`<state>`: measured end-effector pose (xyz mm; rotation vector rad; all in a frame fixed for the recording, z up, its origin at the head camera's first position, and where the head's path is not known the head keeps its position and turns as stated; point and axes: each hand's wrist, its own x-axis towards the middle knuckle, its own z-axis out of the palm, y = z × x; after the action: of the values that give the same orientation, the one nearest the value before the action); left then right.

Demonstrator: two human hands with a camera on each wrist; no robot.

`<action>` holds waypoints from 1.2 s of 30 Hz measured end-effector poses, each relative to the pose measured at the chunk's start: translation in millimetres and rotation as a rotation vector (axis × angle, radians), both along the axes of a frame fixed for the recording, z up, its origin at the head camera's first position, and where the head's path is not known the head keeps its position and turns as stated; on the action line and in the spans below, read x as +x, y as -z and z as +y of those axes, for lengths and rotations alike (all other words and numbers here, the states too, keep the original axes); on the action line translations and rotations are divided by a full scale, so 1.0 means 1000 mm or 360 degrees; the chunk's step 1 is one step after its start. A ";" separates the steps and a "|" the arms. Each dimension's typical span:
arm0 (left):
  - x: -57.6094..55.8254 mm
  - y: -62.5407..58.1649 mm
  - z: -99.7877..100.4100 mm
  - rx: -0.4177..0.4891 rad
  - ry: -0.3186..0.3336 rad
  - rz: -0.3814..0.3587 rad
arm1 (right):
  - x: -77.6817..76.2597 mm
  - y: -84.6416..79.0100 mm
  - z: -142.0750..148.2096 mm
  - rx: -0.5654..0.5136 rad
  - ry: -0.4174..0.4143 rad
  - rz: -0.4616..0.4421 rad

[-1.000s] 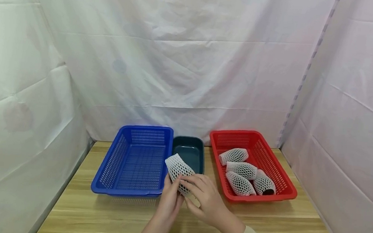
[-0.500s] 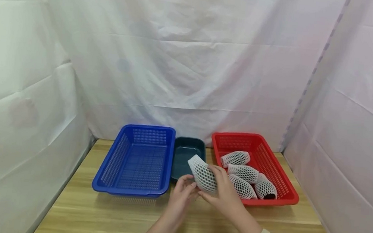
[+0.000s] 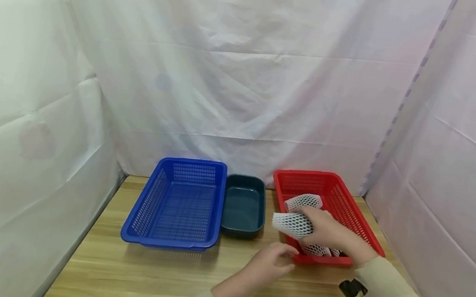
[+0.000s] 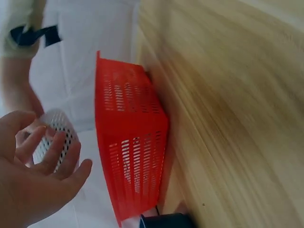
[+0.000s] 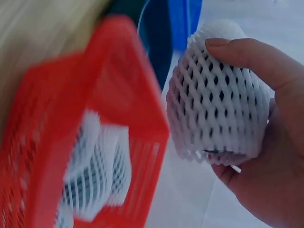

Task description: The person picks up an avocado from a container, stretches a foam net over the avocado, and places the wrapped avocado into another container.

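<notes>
My right hand (image 3: 325, 227) grips a dark item in a white foam net sleeve (image 3: 292, 224) above the left side of the red basket (image 3: 342, 201). In the right wrist view the thumb lies across the foam net (image 5: 218, 99), and something dark shows through its mesh; its kind is hidden by the net. My left hand (image 3: 271, 262) is just in front of the basket's near left corner, holding nothing, its fingers loosely bent. Several more foam-sleeved items (image 3: 304, 201) lie in the red basket, partly covered by my right hand.
A dark green tray (image 3: 244, 206) stands in the middle at the back, between the red basket and a blue basket (image 3: 183, 212) on the left. All stand on a wooden table (image 3: 156, 279). White cloth walls (image 3: 243, 96) enclose the table at the back and sides.
The foam-sleeved item was in both hands; my left hand has let go of it. The right hand has carried it rightward over the red basket, and the left hand has moved right too.
</notes>
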<state>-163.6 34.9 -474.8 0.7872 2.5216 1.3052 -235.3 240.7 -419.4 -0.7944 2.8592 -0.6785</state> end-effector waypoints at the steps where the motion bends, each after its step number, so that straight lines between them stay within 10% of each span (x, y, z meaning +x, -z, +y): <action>1: -0.003 0.001 0.005 -0.0183 0.0080 0.0172 | -0.006 -0.002 0.005 0.0014 0.0004 -0.0028; 5: -0.013 0.009 0.020 -0.0750 0.0309 0.0833 | -0.030 -0.003 0.020 -0.0027 0.0064 -0.0134; 8: -0.021 0.017 0.027 -0.0964 0.0366 0.1047 | -0.047 0.000 0.028 -0.0104 0.0157 -0.0175; 23: -0.037 0.026 0.040 -0.0870 0.0368 0.0787 | -0.100 0.029 0.062 -0.0187 0.0804 -0.0423; 36: -0.035 0.029 0.046 -0.0880 0.0329 0.0857 | -0.111 0.041 0.080 -0.0120 0.0981 -0.0403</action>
<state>-198.9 80.5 -503.8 1.3344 2.8664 0.3093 -346.4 320.7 -460.4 0.1891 2.8334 -0.8706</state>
